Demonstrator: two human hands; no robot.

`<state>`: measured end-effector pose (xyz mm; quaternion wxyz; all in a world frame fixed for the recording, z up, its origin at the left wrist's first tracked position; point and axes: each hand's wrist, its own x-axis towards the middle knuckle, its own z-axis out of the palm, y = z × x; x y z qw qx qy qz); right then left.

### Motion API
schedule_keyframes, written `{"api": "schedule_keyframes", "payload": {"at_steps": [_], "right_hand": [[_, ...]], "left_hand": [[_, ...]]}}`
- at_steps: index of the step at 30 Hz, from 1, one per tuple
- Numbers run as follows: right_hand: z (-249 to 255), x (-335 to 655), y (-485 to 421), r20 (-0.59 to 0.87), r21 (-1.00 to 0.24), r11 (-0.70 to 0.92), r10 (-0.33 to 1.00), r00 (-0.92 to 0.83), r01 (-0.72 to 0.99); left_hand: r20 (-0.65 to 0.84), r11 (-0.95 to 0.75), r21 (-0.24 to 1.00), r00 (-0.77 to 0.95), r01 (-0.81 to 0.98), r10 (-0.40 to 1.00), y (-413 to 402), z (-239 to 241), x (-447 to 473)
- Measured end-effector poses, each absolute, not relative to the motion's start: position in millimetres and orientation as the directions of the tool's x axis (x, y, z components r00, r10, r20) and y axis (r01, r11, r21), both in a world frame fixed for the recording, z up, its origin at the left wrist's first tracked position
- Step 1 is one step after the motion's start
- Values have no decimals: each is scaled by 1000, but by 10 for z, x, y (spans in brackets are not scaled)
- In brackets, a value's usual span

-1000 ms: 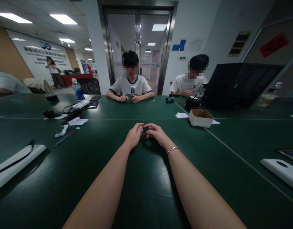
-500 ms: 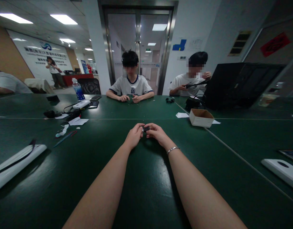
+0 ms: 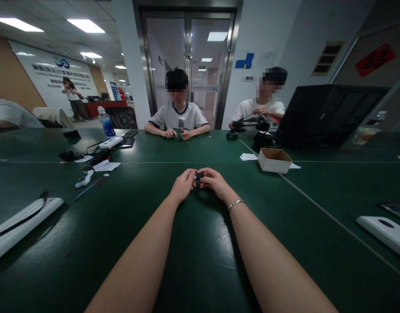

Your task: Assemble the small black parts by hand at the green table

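Over the middle of the green table (image 3: 200,243), my two hands meet around a small black USB stick (image 3: 200,175) with a silver end. My right hand (image 3: 216,181), with a metal bracelet at the wrist, pinches its black body. On the silver end at the left are the closed fingertips of my left hand (image 3: 183,184). The hands partly cover the stick, so its fine details are too small to make out.
A small open cardboard box (image 3: 274,161) stands right of my hands, before a large black case (image 3: 317,117). Tweezers (image 3: 87,191), paper scraps (image 3: 107,166) and a bottle (image 3: 106,121) lie or stand to the left. Two people (image 3: 179,115) sit opposite.
My hands and the USB stick stay almost in place. Across the table, the person on the right has raised a hand and shifted the black strapped item they hold.
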<state>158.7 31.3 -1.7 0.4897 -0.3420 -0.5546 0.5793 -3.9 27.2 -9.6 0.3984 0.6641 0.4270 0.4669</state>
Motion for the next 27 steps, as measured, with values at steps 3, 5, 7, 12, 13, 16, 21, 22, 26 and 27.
{"api": "schedule_keyframes", "payload": {"at_steps": [3,5,7,12,13,16,21,22,26,27], "right_hand": [[-12,1585,307,144,-978,93,949,-280,-186],[-11,1585,303,141,-978,90,949,-281,-187],[-9,1584,302,140,-978,87,949,-282,-192],[-1,1585,300,142,-976,88,950,-278,-200],[0,1585,300,140,-976,86,950,-279,-198],[-5,1589,303,132,-978,79,951,-281,-191],[-16,1593,309,133,-978,82,953,-273,-192],[-14,1593,308,132,-978,81,953,-273,-190],[3,1595,297,123,-981,75,953,-275,-177],[6,1595,296,120,-982,74,954,-275,-175]], "left_hand": [[270,-305,937,202,169,941,282,-96,-45],[271,-307,938,210,160,939,290,-105,-50],[267,-303,940,212,159,940,296,-118,-52],[262,-296,942,208,157,942,307,-130,-54],[272,-306,939,208,157,940,309,-129,-54],[295,-329,930,200,164,934,310,-120,-54],[266,-305,932,203,195,942,292,-109,-48],[262,-302,933,203,198,943,291,-108,-47],[281,-316,932,194,179,940,308,-115,-55],[288,-321,930,191,177,939,314,-118,-58]]}}
